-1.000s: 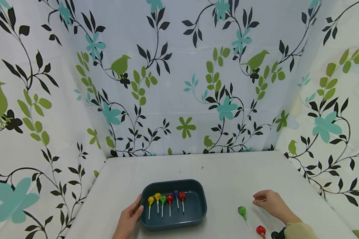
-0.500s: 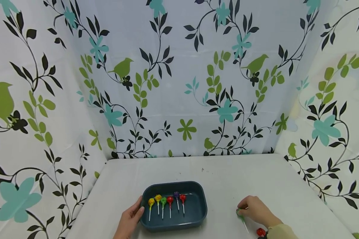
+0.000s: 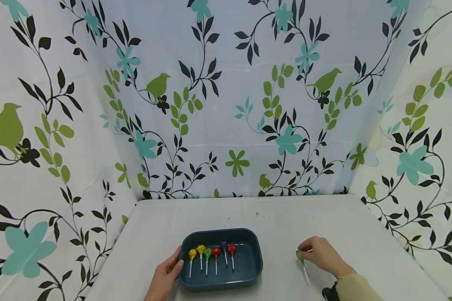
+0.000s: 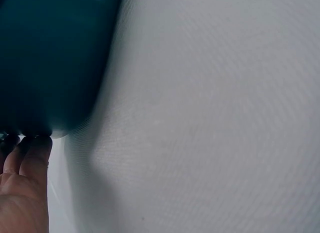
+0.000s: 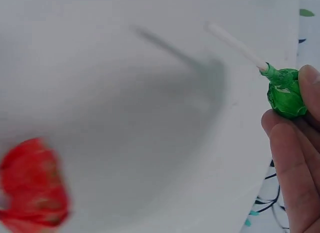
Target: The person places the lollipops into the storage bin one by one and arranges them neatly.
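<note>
My left hand [image 3: 163, 275] grips the left end of a dark blue-green tray [image 3: 248, 267], thumb at the rim. Its fingertips press the outer wall in the left wrist view. A row of lollipops lies inside: yellow ones [image 3: 192, 254], a green one [image 3: 208, 253], red ones [image 3: 216, 252] and a purple one [image 3: 224, 246]. To the right of the tray, my right hand [image 3: 324, 256] pinches another green lollipop [image 5: 286, 99] by its wrapped head. Its white stick [image 5: 235, 43] points away from the fingers, and its shadow falls apart from it on the table.
A loose red lollipop [image 5: 35, 185] lies on the white table [image 3: 286, 217], hidden in the head view by the right wrist and sleeve [image 3: 355, 288]. Curtains [image 3: 233, 104] printed with leaves and birds enclose the table at back and sides.
My right hand has moved left to the loose green lollipop, taken it by the head and raised it slightly. The left hand stays on the tray.
</note>
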A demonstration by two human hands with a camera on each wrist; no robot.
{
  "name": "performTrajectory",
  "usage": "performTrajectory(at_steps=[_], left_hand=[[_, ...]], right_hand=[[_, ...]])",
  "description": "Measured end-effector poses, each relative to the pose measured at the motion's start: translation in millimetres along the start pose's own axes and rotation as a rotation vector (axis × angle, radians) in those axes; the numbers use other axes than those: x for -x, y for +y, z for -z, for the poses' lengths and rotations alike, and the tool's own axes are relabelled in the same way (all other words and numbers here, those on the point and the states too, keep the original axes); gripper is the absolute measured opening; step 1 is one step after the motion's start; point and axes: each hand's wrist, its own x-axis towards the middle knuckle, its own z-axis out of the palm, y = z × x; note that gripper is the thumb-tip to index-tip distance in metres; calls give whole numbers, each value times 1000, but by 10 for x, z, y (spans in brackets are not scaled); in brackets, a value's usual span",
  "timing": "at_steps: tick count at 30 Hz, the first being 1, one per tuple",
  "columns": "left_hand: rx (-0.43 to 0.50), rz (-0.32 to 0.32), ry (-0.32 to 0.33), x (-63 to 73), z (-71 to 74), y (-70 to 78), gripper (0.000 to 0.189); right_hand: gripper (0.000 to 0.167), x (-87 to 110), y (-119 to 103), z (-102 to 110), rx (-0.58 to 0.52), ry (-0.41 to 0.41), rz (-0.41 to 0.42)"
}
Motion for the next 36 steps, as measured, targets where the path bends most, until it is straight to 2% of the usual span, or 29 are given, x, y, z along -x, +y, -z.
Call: performTrajectory(at_steps=[8,18,27,36], left_hand=[[26,-12,1,18,13,-14,51],[39,-20,-10,15,15,-32,52],[33,-46,-23,28,27,-20,52],[26,-35,-25,55,33,8,52]], right_hand=[[15,-220,-468,96,-33,29,97],[14,-509,-1119,-35,-29,29,207],[14,-602,-1465,-329,-9,-29,263],[8,-647,-1641,-692,107,-97,277]])
